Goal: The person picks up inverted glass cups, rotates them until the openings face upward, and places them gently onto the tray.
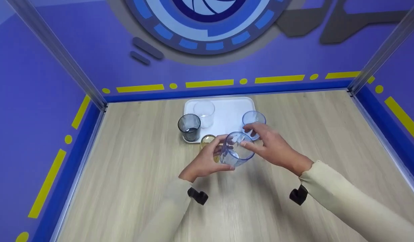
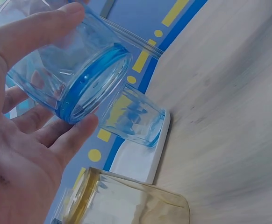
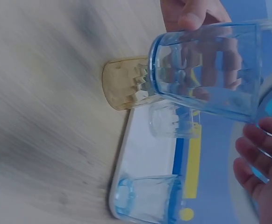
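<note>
A light-blue tumbler (image 1: 239, 158) is held above the table, tilted, between the fingers and thumb of my left hand (image 1: 203, 161). My right hand (image 1: 275, 148) is beside its rim, fingers loosely bent; whether the thumb touches the glass I cannot tell. Just below the left hand stands an amber glass (image 2: 131, 198), partly hidden in the head view. Behind the right fingers, a second blue tumbler (image 3: 147, 198) stands on the white tray (image 1: 228, 107). A smoky grey glass (image 1: 189, 129) is at the tray's left front, and a clear glass (image 1: 204, 112) stands on the tray behind it.
The wooden table (image 1: 143, 161) is bounded by a purple back wall (image 1: 109, 77) and side walls with yellow markings. The tray lies near the back wall. Metal posts (image 1: 72, 72) run up the corners.
</note>
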A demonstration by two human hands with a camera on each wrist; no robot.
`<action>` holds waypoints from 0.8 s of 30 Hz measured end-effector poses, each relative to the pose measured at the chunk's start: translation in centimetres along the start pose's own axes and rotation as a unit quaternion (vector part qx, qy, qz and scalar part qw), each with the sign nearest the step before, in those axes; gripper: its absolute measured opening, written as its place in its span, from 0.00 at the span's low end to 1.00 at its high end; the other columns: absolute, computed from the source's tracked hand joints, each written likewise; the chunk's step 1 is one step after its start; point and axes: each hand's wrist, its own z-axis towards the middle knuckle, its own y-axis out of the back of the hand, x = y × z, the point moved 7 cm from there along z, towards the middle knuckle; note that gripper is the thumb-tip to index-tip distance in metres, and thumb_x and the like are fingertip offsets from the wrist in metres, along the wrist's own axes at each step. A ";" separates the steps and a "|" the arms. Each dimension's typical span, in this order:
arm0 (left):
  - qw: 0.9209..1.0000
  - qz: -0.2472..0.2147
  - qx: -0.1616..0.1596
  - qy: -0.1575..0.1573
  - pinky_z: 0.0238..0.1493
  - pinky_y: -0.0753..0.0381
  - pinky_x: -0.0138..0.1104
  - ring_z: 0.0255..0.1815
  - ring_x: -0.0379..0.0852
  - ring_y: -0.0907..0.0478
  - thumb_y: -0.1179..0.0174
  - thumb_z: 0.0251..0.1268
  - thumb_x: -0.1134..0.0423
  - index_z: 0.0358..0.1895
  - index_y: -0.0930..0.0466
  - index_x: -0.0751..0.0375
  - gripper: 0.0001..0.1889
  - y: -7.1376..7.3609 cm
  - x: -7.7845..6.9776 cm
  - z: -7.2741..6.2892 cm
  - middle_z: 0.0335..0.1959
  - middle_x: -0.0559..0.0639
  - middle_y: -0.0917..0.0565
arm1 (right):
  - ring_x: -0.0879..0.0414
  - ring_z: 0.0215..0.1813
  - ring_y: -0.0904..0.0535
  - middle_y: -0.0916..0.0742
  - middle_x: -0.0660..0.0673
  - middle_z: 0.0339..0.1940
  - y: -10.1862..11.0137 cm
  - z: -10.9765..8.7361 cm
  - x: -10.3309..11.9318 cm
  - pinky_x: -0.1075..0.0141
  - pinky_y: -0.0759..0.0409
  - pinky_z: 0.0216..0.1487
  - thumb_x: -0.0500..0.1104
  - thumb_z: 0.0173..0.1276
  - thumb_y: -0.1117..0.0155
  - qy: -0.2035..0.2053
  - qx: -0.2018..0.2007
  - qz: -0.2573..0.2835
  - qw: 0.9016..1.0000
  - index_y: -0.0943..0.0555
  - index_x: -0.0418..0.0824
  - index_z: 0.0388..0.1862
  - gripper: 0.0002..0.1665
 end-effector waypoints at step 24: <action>0.999 -0.032 -0.004 0.009 0.71 0.33 0.34 0.69 0.45 0.32 0.24 0.47 0.59 0.71 0.41 0.43 0.46 -0.9 0.9 -0.4 0.67 0.46 0.31 | 0.48 0.65 0.28 0.24 0.45 0.65 -0.9 0.3 3.6 0.50 0.21 0.58 0.63 0.48 0.23 0.095 0.123 -0.128 0.980 0.29 0.56 0.68 0.47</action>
